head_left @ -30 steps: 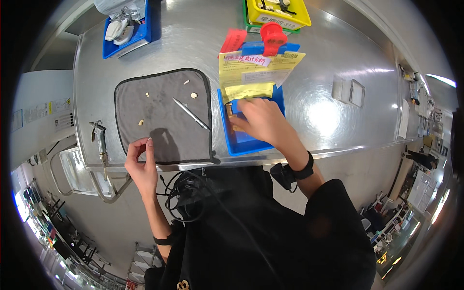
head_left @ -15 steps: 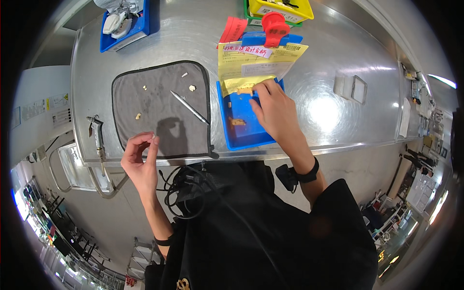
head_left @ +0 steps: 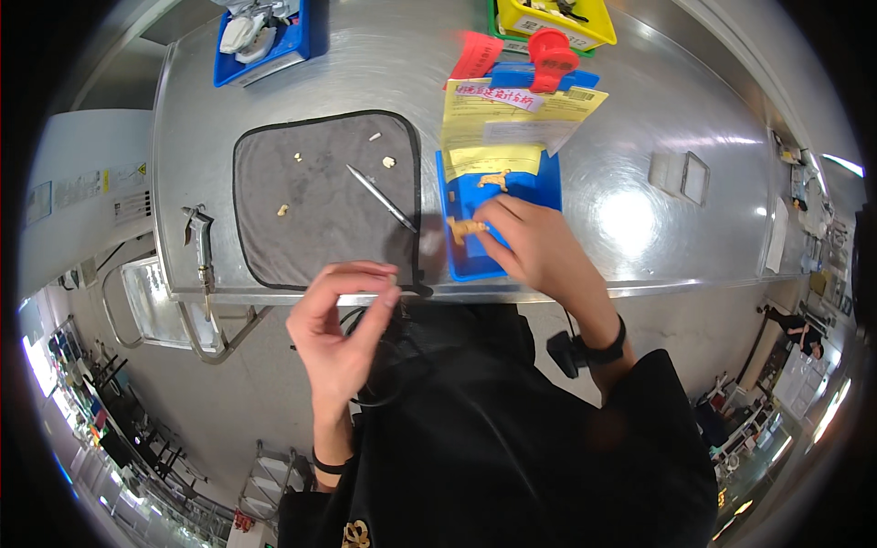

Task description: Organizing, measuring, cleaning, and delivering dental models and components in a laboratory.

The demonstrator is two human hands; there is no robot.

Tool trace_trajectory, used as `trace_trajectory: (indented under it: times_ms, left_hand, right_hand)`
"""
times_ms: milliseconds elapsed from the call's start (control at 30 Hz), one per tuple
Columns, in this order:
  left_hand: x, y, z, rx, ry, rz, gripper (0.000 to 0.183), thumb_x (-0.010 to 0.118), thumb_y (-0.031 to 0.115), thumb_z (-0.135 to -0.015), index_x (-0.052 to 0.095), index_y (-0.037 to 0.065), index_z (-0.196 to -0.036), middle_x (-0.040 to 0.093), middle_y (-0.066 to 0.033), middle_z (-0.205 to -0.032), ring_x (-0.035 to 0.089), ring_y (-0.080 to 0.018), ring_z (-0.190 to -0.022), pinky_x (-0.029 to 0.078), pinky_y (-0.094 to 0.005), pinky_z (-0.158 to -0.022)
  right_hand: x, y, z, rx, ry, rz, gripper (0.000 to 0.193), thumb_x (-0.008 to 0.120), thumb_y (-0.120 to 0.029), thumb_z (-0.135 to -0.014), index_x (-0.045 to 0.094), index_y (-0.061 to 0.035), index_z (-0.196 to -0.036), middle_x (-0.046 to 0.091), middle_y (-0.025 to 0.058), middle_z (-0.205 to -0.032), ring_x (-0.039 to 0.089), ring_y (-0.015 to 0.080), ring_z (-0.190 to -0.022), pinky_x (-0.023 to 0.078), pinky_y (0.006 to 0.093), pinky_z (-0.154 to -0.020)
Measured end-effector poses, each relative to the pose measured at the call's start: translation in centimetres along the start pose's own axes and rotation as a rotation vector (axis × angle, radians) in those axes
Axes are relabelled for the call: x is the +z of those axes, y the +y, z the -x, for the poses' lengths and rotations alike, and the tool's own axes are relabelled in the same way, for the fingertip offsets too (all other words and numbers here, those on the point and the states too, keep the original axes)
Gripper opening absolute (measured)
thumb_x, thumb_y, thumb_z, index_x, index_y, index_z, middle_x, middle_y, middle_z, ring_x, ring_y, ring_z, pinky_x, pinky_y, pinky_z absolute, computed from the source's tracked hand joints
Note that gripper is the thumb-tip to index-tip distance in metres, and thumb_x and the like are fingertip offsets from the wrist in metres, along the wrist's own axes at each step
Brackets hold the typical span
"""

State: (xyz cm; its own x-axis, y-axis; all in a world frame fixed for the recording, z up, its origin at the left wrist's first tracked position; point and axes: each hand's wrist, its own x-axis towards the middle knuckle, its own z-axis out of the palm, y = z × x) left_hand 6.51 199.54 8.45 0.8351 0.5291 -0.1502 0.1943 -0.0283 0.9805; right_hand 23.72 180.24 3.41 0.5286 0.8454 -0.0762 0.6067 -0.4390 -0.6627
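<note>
My right hand (head_left: 541,248) pinches a tan dental model piece (head_left: 464,228) by one end, over the blue tray (head_left: 477,267). A second tan model piece (head_left: 494,180) lies deeper in that tray, below a yellow paper slip (head_left: 512,114). In front of the bench edge, my left hand (head_left: 340,331) has thumb and forefinger closed on a tiny pale piece (head_left: 392,274), its shape partly hidden. On the grey mat (head_left: 320,237) lie a silver pen-like tool (head_left: 379,196) and several small tooth-coloured pieces, among them a crown-like one (head_left: 389,163).
An air gun (head_left: 199,242) sits at the bench's left front. Toward the back stand a blue bin (head_left: 265,68) with white items and a yellow bin (head_left: 557,27). A small clear box (head_left: 679,176) rests on the metal bench to the right. A red clip (head_left: 553,62) tops the paper.
My right hand has come nearer and taken hold of a tan model piece, lifting and turning it. My left hand has moved right, off the mat, still pinched. The whole view has shifted slightly.
</note>
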Motion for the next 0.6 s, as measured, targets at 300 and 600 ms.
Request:
trace_trajectory:
  times_ms: [300,600]
  left_hand:
    - [1.1,3.6,-0.9,0.223,-0.176,-0.113,0.023,0.081,-0.007,-0.070,0.073,0.005,-0.088,0.077,-0.0071,-0.094,0.070,-0.0207,-0.088,0.047,-0.0316,-0.085]
    - [-0.2,1.7,-1.5,0.154,-0.369,0.089,0.021,0.080,-0.006,-0.072,0.075,0.001,-0.090,0.075,-0.0109,-0.092,0.067,-0.0225,-0.090,0.049,-0.0343,-0.084]
  right_hand:
    - [-4.1,-6.6,1.5,-0.305,0.173,-0.296,0.029,0.078,0.005,-0.073,0.070,-0.0035,-0.099,0.072,0.0083,-0.088,0.070,0.0226,-0.070,0.055,0.0297,-0.058]
    - [-3.4,-7.1,1.8,-0.130,0.151,-0.653,0.015,0.074,0.002,-0.083,0.069,-0.0012,-0.096,0.067,0.0056,-0.075,0.064,0.0124,-0.060,0.050,0.0237,-0.055]
